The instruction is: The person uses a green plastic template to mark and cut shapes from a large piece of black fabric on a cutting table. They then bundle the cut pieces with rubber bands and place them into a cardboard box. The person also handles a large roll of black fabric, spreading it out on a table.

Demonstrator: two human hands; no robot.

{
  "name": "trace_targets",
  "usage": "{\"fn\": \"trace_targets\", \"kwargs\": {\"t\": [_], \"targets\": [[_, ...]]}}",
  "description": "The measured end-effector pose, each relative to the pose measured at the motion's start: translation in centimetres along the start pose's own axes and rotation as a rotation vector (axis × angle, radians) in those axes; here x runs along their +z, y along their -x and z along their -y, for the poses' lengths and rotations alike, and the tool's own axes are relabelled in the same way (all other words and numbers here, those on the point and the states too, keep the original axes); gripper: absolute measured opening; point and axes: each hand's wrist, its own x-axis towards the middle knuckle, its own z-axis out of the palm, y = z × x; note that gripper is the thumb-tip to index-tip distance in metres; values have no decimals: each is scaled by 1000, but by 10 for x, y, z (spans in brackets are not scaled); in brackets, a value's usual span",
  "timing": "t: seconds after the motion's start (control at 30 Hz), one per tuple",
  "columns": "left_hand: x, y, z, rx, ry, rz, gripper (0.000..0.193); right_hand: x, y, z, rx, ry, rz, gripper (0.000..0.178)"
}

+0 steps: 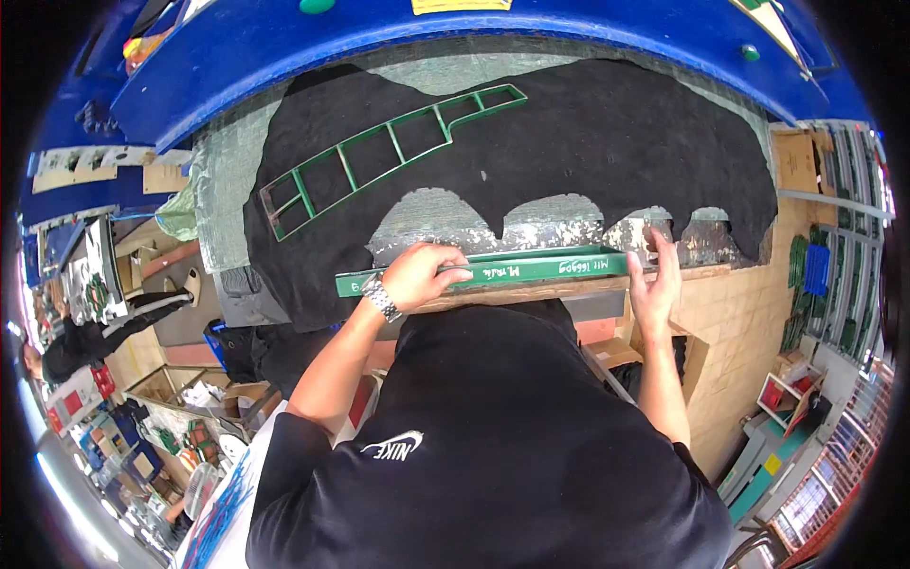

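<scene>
A long, narrow green cutting die point(545, 268) with white handwriting stands on edge along the table's near side. My left hand point(424, 273) grips it left of its middle, thumb on the near face; a metal watch is on that wrist. My right hand point(654, 284) is at the die's right end, fingers stretched out and apart, the thumb by the end. Beyond lies a large black sheet of leather-like material point(588, 133) with scalloped cutouts along its near edge. A second green die point(397, 142), shaped like a ladder frame, lies flat on the sheet's left part.
A blue machine beam point(531, 27) spans the far side above the worn table surface point(436, 213). Racks holding green dies point(844, 256) stand at the right. At left are another person point(85, 327) and a cluttered bench with boxes point(213, 394).
</scene>
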Motion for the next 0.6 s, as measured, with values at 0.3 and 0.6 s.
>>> {"fn": "trace_targets", "kwargs": {"t": [0.3,0.6], "targets": [[-24,-65,-55,-193,495,97,22,47,14,-37,693,-1229,-102,67],[-22,-167,-90,-151,542,55,24,78,-84,-9,698,-1298,-127,36]]}}
